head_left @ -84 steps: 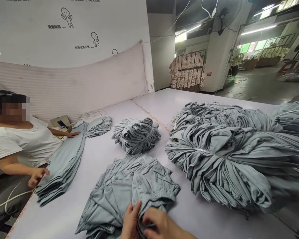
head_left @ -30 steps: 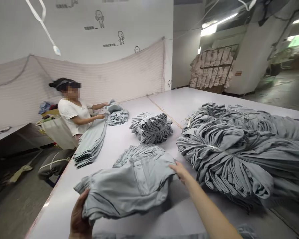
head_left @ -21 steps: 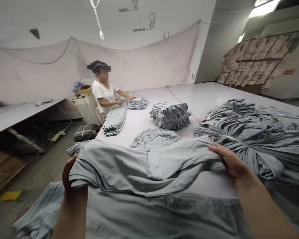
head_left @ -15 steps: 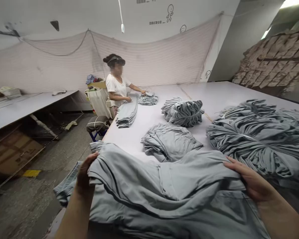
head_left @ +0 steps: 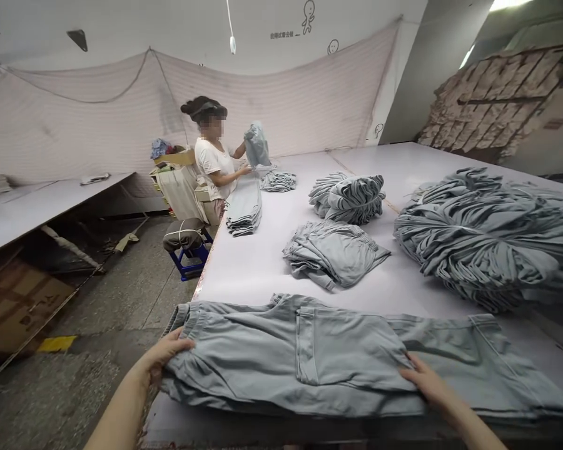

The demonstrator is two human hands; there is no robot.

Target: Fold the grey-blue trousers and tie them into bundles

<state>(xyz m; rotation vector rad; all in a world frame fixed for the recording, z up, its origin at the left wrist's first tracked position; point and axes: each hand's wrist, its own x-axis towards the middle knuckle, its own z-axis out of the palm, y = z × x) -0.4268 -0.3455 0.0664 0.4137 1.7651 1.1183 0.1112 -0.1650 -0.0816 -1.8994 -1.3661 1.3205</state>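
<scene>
My left hand (head_left: 162, 357) grips the waistband end of the grey trousers (head_left: 309, 359), fingers curled over the cloth at the table's near left corner. My right hand (head_left: 422, 382) lies flat and open on the same trousers, palm down, further along toward the legs. The trousers lie spread lengthwise along the near edge of the table (head_left: 258, 269), a patch pocket facing up between my two hands. Just behind them, toward the middle of the table, sits a small heap of folded grey garments (head_left: 333, 253), and beyond that a tied bundle (head_left: 349, 198). A much larger mound of tied bundles (head_left: 488, 237) fills the right side. At the left edge, well apart from me, a seated person (head_left: 211, 165) in a white top holds up a grey piece (head_left: 256, 145) above a flat stack (head_left: 244, 209) that overhangs that edge.
</scene>
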